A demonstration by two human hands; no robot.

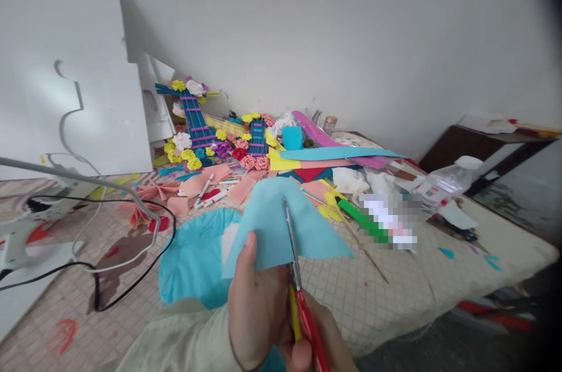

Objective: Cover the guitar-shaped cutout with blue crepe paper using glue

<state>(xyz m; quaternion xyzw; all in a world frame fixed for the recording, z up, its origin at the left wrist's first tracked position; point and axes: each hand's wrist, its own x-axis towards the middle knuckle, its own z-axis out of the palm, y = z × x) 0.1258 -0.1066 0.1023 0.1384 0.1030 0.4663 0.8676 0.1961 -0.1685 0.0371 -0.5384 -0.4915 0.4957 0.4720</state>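
My left hand (254, 316) pinches the lower left of a light blue sheet (266, 225) between thumb and fingers. The sheet has a rounded top and flares at the bottom; I cannot tell whether it is paper or thin fabric. In my right hand (325, 328) is a pair of scissors (295, 266) with red and yellow handles. One metal blade lies over the front of the sheet, pointing up and away, and the other blade is hidden behind it. Beneath, a gathered turquoise round piece (188, 260) rests on the table, partly covered by the sheet and my sleeve.
On the left lie a white glue gun (17, 243) and looping cables (173, 231). Crafted flowers (250, 158), coloured strips (333, 153) and markers (204, 190) crowd the back. A plastic bottle (448, 184) and a thin stick (369, 258) are at right. White boards (65, 79) lean on the wall.
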